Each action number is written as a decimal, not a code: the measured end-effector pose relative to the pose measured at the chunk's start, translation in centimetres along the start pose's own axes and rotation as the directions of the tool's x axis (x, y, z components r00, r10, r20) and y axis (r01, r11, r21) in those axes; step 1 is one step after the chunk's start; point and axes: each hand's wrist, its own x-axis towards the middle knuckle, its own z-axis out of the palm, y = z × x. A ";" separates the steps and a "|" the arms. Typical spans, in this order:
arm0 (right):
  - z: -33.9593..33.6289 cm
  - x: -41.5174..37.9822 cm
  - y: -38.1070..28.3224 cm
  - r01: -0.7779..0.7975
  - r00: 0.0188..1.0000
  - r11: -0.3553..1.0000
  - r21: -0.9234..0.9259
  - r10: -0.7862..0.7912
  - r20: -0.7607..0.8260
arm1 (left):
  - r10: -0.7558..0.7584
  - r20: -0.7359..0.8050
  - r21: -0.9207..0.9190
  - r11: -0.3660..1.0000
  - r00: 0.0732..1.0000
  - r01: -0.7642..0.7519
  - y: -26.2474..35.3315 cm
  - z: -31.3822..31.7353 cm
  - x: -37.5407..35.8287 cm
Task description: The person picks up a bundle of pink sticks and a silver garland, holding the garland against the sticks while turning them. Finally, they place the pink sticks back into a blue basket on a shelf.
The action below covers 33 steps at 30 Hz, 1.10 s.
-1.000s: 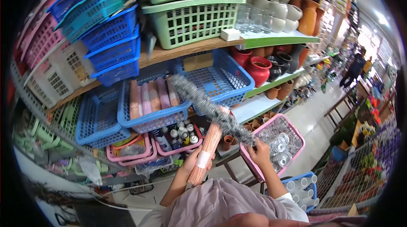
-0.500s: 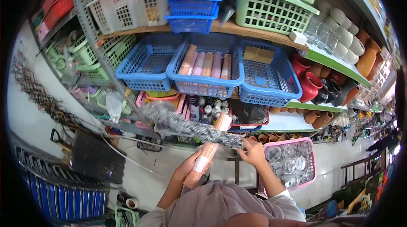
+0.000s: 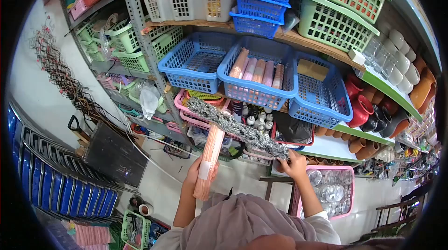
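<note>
My left hand (image 3: 192,171) is wrapped round the lower half of a long peach-coloured roll (image 3: 213,146) with a white label band. The roll tilts slightly right, its top end overlapping the tinsel in this view. In my right hand (image 3: 295,165) is one end of a silver tinsel garland (image 3: 242,131), pinched by the fingers. The garland stretches up and left in front of the lower shelf. Beyond it stands a blue basket (image 3: 254,92) with several similar pink and peach rolls (image 3: 259,70) inside.
Two more blue baskets flank it: a left one (image 3: 189,82) and a right one (image 3: 319,115) holding a piece of cardboard. A pink crate (image 3: 352,189) of clear glass items is at the lower right. Blue stacked chairs (image 3: 65,189) and a dark board (image 3: 114,154) stand left.
My left hand and the peach roll have moved left, away from the right hand. The roll now stands more upright. The view has turned, and the shelves appear further right.
</note>
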 end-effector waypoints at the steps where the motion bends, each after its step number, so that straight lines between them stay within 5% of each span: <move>1: 0.3 0.4 -0.3 0.006 1.000 1.000 0.003 -0.006 0.002 | 0.006 -0.004 -0.001 1.000 1.000 -0.006 0.2 -0.3 0.0; 4: 1.5 1.6 -1.7 0.060 0.997 0.998 -0.030 -0.061 -0.045 | -0.070 0.099 -0.088 0.993 0.993 0.079 0.6 -0.7 0.1; 6: 2.2 3.1 -3.3 0.056 0.997 0.998 -0.003 -0.056 -0.045 | -0.276 -0.054 -0.047 0.961 0.960 0.274 0.7 -0.3 0.3; 9: 2.8 5.2 -5.5 0.020 1.000 1.000 0.020 -0.020 -0.016 | -0.290 0.102 -0.034 0.955 0.952 0.295 0.8 -1.2 1.2; 11: 3.2 6.1 -6.1 0.070 0.991 0.998 0.001 -0.070 -0.115 | -0.270 0.097 -0.025 0.961 0.958 0.274 2.0 -1.5 1.3; 15: 2.7 6.4 -6.7 -0.136 0.989 0.990 0.025 0.137 -0.048 | -0.182 0.040 -0.018 0.983 0.982 0.183 5.0 -2.6 1.7; 17: 3.2 5.5 -6.2 -0.115 0.992 0.993 0.017 0.116 -0.059 | -0.100 0.138 -0.027 0.994 0.985 0.105 6.3 -3.0 2.2; 19: 3.3 5.1 -6.2 0.175 0.983 0.985 -0.004 -0.175 -0.051 | -0.087 0.166 -0.063 0.993 0.982 0.098 6.8 -3.6 2.9; 20: 3.1 5.1 -6.3 0.195 0.981 0.980 -0.036 -0.194 0.008 | -0.098 0.179 -0.060 0.992 0.979 0.110 7.1 -3.7 3.2; 25: 3.8 5.9 -6.1 -0.078 0.991 0.997 -0.022 0.075 -0.111 | -0.152 0.230 0.000 0.988 0.961 0.156 7.4 -3.6 4.1; 31: 2.9 5.9 -7.1 0.166 0.986 0.984 -0.058 -0.164 0.030 | -0.196 0.175 -0.007 0.980 0.965 0.200 8.3 -4.7 5.3; 33: 3.1 6.0 -6.8 0.124 0.991 0.990 -0.066 -0.127 -0.035 | -0.214 0.203 0.027 0.977 0.956 0.212 8.6 -4.6 5.5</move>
